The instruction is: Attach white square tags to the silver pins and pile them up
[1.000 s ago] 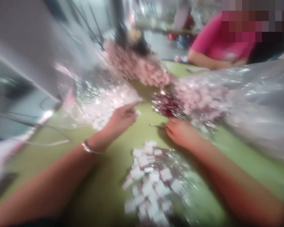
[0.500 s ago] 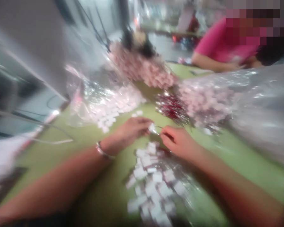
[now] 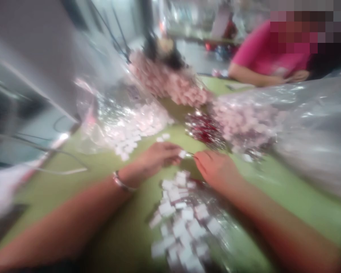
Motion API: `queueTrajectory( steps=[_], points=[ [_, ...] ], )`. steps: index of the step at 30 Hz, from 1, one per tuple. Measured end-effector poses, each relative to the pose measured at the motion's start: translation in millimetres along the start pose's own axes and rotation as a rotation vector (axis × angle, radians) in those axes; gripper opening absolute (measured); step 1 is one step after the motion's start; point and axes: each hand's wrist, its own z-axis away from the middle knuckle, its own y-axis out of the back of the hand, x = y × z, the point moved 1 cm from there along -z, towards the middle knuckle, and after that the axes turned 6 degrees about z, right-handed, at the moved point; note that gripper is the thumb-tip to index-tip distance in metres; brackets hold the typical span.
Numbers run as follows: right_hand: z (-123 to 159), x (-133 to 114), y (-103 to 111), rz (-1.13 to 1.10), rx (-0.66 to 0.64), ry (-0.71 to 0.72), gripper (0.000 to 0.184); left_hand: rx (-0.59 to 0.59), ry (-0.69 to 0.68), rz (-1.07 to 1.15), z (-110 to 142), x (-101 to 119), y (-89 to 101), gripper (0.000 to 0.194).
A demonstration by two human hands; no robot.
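Observation:
Between the fingertips of my left hand point(image 3: 160, 154) is a small white piece point(image 3: 182, 154), pinched at its edge. My right hand point(image 3: 213, 163) is closed on a thin metal strip point(image 3: 190, 154), whose tip meets the white piece; blur hides exactly how they join. Just below both hands lies a heap of white square pieces point(image 3: 184, 216), some with pinkish sides. Beyond my right hand sits a pile of shiny silver and red strips point(image 3: 204, 129). A few loose white bits point(image 3: 163, 137) rest past my left hand.
A clear bag point(image 3: 95, 129) spills pale pieces point(image 3: 139, 123) at the left. Pink pieces point(image 3: 184, 89) are heaped at the back. Paler pink ones point(image 3: 244, 117) lie by a big plastic bag point(image 3: 315, 140) on the right. Across the green table point(image 3: 102, 204) sits a person in pink point(image 3: 261, 57).
My left hand has come from the pale pile toward my right hand, bringing a white piece. The metal strip's tip now meets that piece, and the hands have drawn close together.

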Motion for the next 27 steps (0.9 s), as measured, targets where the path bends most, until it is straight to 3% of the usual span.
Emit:
queueTrajectory(
  steps=[3, 7, 14, 18, 22, 27],
  points=[
    [2.0, -3.2, -2.1, 0.100, 0.034, 0.035, 0.025, -0.006, -0.011, -0.121, -0.1, 0.2, 0.5, 0.025],
    [1.1, -8.7, -9.9, 0.049, 0.036, 0.012, 0.025, -0.055, -0.023, -0.251, -0.4, -2.6, -0.1, 0.027],
    [-4.6, -14.4, -10.6, -0.079, -0.173, -0.125, 0.019, -0.093, -0.048, -0.330, -0.6, -10.7, -3.7, 0.025],
    [-5.3, -13.3, -7.7, -0.184, -0.221, -0.132, 0.017, -0.010, -0.097, -0.463, 0.2, -7.4, -5.9, 0.018],
    [-6.1, -10.2, -5.6, -0.330, -0.185, -0.168, 0.020, -0.020, -0.113, -0.416, 0.9, -1.5, -6.8, 0.017],
    [-6.9, -15.9, -5.6, -0.280, -0.240, -0.143, 0.021, -0.082, -0.097, -0.325, -1.9, -7.1, -3.6, 0.019]
  ],
)
